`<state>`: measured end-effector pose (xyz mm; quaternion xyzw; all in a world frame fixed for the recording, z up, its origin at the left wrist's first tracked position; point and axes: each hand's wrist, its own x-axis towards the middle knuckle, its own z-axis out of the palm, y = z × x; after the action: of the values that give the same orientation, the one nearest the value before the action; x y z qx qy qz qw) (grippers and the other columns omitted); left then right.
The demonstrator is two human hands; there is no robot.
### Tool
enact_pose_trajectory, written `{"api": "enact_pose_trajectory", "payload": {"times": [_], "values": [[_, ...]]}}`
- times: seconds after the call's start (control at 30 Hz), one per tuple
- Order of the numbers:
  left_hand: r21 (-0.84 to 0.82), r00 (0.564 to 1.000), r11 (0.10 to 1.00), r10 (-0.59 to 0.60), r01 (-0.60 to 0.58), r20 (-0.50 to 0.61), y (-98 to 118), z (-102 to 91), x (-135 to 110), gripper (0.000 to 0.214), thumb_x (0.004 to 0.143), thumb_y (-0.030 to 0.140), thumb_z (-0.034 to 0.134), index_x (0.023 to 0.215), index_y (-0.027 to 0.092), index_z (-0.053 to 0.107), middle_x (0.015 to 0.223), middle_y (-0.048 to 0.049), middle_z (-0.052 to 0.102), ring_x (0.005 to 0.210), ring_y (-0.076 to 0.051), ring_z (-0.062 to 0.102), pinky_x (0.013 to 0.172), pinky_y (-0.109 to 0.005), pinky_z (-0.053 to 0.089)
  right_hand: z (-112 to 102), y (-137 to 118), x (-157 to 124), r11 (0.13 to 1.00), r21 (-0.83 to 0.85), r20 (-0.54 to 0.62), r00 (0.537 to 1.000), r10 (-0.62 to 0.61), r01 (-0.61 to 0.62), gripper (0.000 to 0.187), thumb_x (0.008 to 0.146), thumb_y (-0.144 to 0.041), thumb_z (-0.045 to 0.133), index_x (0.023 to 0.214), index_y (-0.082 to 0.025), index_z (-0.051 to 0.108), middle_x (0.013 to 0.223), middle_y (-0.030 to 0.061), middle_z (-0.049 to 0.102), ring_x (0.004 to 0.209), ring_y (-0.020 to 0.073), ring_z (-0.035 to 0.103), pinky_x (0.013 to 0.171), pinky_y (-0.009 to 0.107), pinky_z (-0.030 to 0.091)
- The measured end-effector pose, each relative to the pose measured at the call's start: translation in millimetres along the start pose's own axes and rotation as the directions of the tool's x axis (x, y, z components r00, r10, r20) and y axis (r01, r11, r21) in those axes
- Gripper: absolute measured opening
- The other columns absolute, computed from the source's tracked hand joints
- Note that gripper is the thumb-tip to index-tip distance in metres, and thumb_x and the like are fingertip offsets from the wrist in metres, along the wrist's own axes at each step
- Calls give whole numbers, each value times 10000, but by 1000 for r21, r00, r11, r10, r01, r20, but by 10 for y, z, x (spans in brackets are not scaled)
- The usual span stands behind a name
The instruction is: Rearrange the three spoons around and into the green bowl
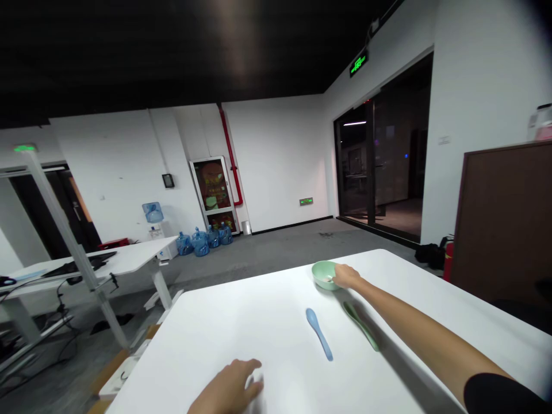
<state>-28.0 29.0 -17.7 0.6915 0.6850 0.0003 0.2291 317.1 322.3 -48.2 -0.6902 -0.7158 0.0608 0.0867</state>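
A light green bowl (321,276) stands near the far edge of the white table (241,322). My right hand (346,276) reaches out to it and is closed on its right rim, with the fingertips partly hidden. Closer to me lies a blue spoon (319,334), bowl end pointing away. To its right a dark green spoon (361,326) lies slanted, beneath my right forearm's shadow side. My left hand (233,386) hovers over or rests on the near part of the table, thumb and fingers apart, holding nothing; it is left of the blue spoon.
Another white desk (142,256) with cables and a metal post (71,230) stands at left. Cardboard boxes (110,371) sit on the floor beside my table. Blue water bottles (200,242) line the back wall. A brown cabinet (509,224) is at right, near a red extinguisher (448,261).
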Motion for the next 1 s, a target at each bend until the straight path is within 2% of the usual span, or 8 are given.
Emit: {"api": "enact_pose_trajectory", "payload": {"times": [0.1,0.23,0.37,0.5,0.73,0.87,1.0], "values": [[1,1000,1000,1,-1,1,21,-16,-4,535,838,551,454,1309,315,543,1269,-74,610,1143,-282,576,978,-407,423,-76,-30,-38,1000,-15,-3,1000,18,-18,354,809,-328,587,1105,-148,657,1171,159,653,1035,254,636,765,291,467],[7,1000,1000,13,-13,1,37,-14,2,548,838,562,447,1315,307,538,1280,-68,609,1142,-274,579,966,-386,433,-277,-53,-202,1000,-2,-58,998,-8,8,338,845,-341,529,1071,-125,660,1165,179,648,1011,275,636,720,289,446],[9,1000,1000,29,-29,-1,26,21,2,562,842,572,436,1329,303,521,1307,-71,589,1173,-271,561,979,-390,422,-464,-93,-509,998,22,-89,994,-56,59,326,855,-397,516,975,-143,682,1070,156,681,953,257,645,694,269,421],[8,999,999,50,-50,-14,21,43,-25,572,838,581,437,1327,297,520,1309,-62,587,1175,-263,561,975,-373,424,-524,-216,-893,989,94,-29,993,-112,115,311,831,-420,536,818,-159,705,888,117,713,805,211,655,634,244,407],[35,997,996,77,-77,-21,25,27,-100,556,847,559,432,1320,281,527,1312,-73,586,1183,-258,560,982,-368,422,-359,-429,-1410,965,195,57,980,-191,176,270,764,-278,541,602,-135,701,632,79,698,622,148,633,583,213,408],[29,996,996,85,-85,-21,30,24,-118,563,844,561,440,1324,277,522,1314,-77,589,1179,-263,563,981,-374,424,-184,-477,-1547,963,233,105,981,-164,136,234,729,-232,539,593,-136,704,600,70,698,569,141,624,531,215,404],[25,995,996,91,-90,-28,14,33,-116,565,837,568,451,1317,282,529,1331,-71,576,1185,-267,558,982,-378,423,-16,-494,-1609,973,201,138,981,-139,110,197,702,-206,572,573,-140,704,627,81,711,591,157,646,516,215,404]]}}
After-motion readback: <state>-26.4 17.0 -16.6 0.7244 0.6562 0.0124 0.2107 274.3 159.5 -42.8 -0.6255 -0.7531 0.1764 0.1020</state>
